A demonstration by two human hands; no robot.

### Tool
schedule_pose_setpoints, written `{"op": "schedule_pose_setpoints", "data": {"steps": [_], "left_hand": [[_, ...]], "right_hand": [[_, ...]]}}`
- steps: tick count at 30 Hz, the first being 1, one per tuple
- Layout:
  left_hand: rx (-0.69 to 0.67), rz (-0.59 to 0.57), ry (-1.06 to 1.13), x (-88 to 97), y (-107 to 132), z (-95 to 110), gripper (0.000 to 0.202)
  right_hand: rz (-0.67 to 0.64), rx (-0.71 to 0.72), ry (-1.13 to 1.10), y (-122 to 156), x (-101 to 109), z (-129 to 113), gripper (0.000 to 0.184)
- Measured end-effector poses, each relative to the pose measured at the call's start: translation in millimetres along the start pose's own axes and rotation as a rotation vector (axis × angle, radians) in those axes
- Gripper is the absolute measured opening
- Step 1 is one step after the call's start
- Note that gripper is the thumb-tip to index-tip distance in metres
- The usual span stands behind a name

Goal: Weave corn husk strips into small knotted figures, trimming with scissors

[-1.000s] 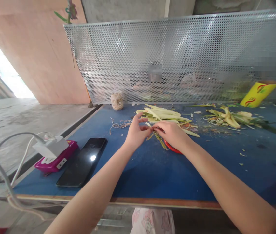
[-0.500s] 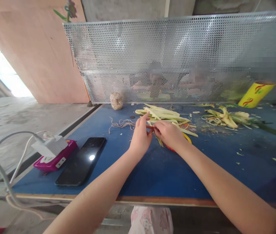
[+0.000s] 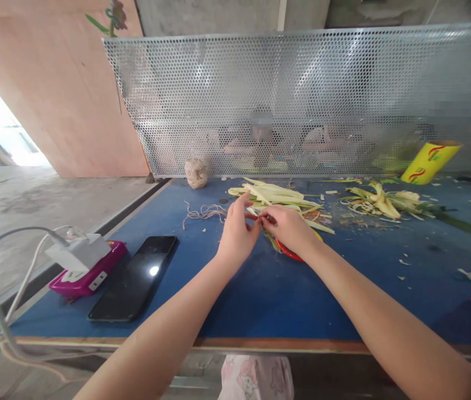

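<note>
My left hand (image 3: pixel 237 233) and my right hand (image 3: pixel 287 228) meet over the blue table (image 3: pixel 260 289), fingertips pinched together on a thin green-yellow leaf strip (image 3: pixel 269 238). Under my right hand lies a red and yellow handled tool (image 3: pixel 291 253), partly hidden. Just beyond the hands sits a pile of pale leaf strips (image 3: pixel 277 197). A tangle of thin fibres (image 3: pixel 202 212) lies to the left of the hands.
A black phone (image 3: pixel 133 286) and a pink box with a white charger (image 3: pixel 83 266) lie at the left front. A perforated metal screen (image 3: pixel 302 100) closes the back; people sit behind it. Leaf scraps (image 3: pixel 381 203), a yellow cup (image 3: pixel 429 162) and a pale lump (image 3: pixel 196 172) stand near it.
My left hand has closed in on the right hand, fingertips now pinching the strip. The view has shifted slightly; the hands stay in the same spot.
</note>
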State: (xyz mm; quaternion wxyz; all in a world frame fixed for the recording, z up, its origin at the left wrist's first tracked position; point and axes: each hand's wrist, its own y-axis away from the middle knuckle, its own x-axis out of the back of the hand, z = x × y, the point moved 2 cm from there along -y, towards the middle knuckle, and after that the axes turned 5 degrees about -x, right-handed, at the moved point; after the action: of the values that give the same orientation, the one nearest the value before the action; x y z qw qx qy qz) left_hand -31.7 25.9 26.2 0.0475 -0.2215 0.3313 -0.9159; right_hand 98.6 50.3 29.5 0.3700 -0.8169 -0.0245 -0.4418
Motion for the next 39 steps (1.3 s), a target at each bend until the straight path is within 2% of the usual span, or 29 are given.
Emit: {"op": "schedule_pose_setpoints", "data": {"steps": [7, 12, 16, 22, 27, 31, 39], "left_hand": [[0.092, 0.074, 0.143, 5.6, -5.5, -0.6, 0.056], [0.087, 0.028, 0.149, 5.0, -5.9, 1.2, 0.057], [0.108, 0.055, 0.221, 5.1, -6.8, 1.8, 0.057], [0.192, 0.062, 0.407, 5.5, -9.0, -1.6, 0.057], [0.192, 0.073, 0.396, 5.9, -9.1, -1.5, 0.055], [0.156, 0.098, 0.304, 7.5, -9.8, -1.1, 0.054], [0.109, 0.097, 0.252, 8.9, -10.6, -2.0, 0.055]], "right_hand": [[0.046, -0.031, -0.057, -0.3, 6.0, -7.3, 0.012], [0.054, -0.022, -0.044, 0.0, 5.5, -8.3, 0.013], [0.104, 0.011, -0.108, -0.5, 4.9, -6.1, 0.016], [0.11, -0.091, -0.271, -1.2, 4.9, -2.6, 0.017], [0.075, -0.079, -0.137, -0.5, 7.7, -4.0, 0.015], [0.047, -0.072, -0.04, -0.6, 9.6, -4.5, 0.012], [-0.018, -0.053, -0.171, -2.0, 9.8, -1.7, 0.012]]}}
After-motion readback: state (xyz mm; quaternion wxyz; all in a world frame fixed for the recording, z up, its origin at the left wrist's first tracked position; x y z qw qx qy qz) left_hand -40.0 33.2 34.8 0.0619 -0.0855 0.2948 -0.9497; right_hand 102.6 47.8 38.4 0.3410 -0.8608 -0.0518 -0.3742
